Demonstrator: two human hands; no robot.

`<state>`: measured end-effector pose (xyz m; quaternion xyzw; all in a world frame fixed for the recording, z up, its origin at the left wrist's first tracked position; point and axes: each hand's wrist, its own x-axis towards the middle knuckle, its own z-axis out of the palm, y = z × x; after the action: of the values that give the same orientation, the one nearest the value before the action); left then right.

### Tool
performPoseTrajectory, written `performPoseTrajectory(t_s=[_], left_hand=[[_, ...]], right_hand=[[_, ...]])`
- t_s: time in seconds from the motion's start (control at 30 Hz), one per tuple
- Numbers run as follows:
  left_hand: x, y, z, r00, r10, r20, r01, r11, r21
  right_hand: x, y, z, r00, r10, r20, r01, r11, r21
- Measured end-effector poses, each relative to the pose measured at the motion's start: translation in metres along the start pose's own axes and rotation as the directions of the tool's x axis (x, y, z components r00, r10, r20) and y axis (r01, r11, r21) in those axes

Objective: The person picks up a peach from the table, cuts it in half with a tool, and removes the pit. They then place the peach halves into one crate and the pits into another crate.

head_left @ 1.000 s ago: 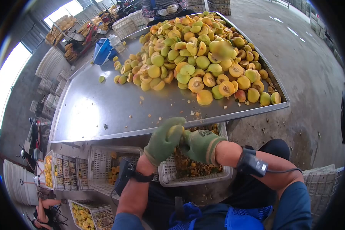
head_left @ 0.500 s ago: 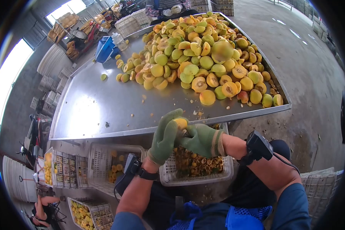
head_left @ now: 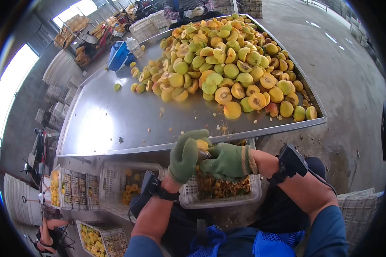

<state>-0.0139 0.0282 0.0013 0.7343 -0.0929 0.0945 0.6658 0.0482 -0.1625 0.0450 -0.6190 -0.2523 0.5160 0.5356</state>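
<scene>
My left hand (head_left: 185, 156), in a green glove, has its fingers wrapped round a yellow peach half (head_left: 202, 145). Close against it, my gloved right hand (head_left: 227, 160) is closed on a small metal pitting tool (head_left: 205, 155), whose tip meets the fruit; its exact shape is mostly hidden. Both hands are just off the near edge of the metal table (head_left: 128, 120). Below them stands a crate (head_left: 255, 192) holding peach stones and scraps (head_left: 225, 187). A large heap of halved peaches (head_left: 214, 79) covers the far and right part of the table.
A crate (head_left: 109, 184) with some peach halves stands left of the stone crate. More filled crates (head_left: 116, 242) are further left. A blue container (head_left: 118, 55) and a clear bottle (head_left: 134, 46) are at the table's left edge. Another person's gloved hands (head_left: 194, 13) show beyond the heap.
A blurred peach half above the heap is gone from the air; a cut half now shows near there. My hands have dropped slightly, the right one turning palm-down over the left's peach half.
</scene>
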Motion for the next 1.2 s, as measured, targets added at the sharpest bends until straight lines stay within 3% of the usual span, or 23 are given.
performPoseTrajectory(t_s=[0.07, 0.17, 0.27, 0.37, 0.47, 0.57, 0.67, 0.77, 0.87, 0.97, 1.17, 1.2], left_hand=[[0.006, 0.007, -0.006, 0.993, -0.069, 0.099, 0.065, 0.997, 0.041], [0.01, 0.011, -0.007, 0.982, -0.117, 0.15, 0.117, 0.993, 0.014], [0.01, 0.015, -0.006, 0.986, -0.025, 0.164, 0.024, 1.0, 0.012], [0.003, 0.015, 0.005, 1.0, -0.019, -0.01, 0.018, 0.992, -0.125], [-0.004, 0.019, 0.007, 0.997, -0.074, -0.031, 0.072, 0.995, -0.067], [-0.005, 0.016, 0.009, 0.999, 0.011, -0.032, -0.013, 0.998, -0.059], [-0.004, 0.019, 0.009, 1.0, -0.006, -0.012, 0.005, 0.994, -0.111], [0.002, 0.016, 0.002, 0.991, -0.079, 0.111, 0.088, 0.993, -0.084], [-0.003, 0.02, 0.008, 0.995, -0.075, 0.073, 0.088, 0.977, -0.195], [-0.007, 0.021, 0.015, 0.999, 0.035, -0.009, -0.036, 0.994, -0.104], [-0.01, 0.013, 0.02, 0.988, 0.131, -0.081, -0.134, 0.99, -0.039], [-0.009, 0.014, 0.018, 0.997, 0.055, -0.055, -0.059, 0.995, -0.083]], right_hand=[[0.011, 0.026, -0.003, 0.959, -0.283, 0.006, 0.283, 0.958, -0.039], [0.01, 0.019, -0.004, 0.994, -0.082, 0.077, 0.055, 0.952, 0.302], [-0.007, -0.008, -0.003, 0.995, 0.095, 0.016, -0.095, 0.995, -0.019], [-0.005, -0.007, -0.005, 0.994, 0.09, 0.054, -0.092, 0.995, 0.031], [-0.013, -0.011, -0.007, 0.971, 0.118, 0.209, -0.166, 0.96, 0.227], [-0.01, -0.003, -0.008, 0.958, 0.107, 0.267, -0.187, 0.937, 0.294], [-0.013, -0.009, -0.003, 0.97, 0.104, 0.22, -0.156, 0.959, 0.236], [-0.011, -0.006, 0.008, 1.0, -0.025, 0.017, 0.024, 0.996, 0.08], [-0.018, -0.008, -0.001, 0.974, 0.088, 0.209, -0.14, 0.959, 0.248], [-0.014, 0.001, -0.006, 0.933, 0.065, 0.355, -0.22, 0.882, 0.416], [-0.011, 0.01, -0.005, 0.908, 0.043, 0.416, -0.266, 0.827, 0.495], [-0.012, 0.007, 0.002, 0.958, 0.065, 0.278, -0.173, 0.907, 0.385]])
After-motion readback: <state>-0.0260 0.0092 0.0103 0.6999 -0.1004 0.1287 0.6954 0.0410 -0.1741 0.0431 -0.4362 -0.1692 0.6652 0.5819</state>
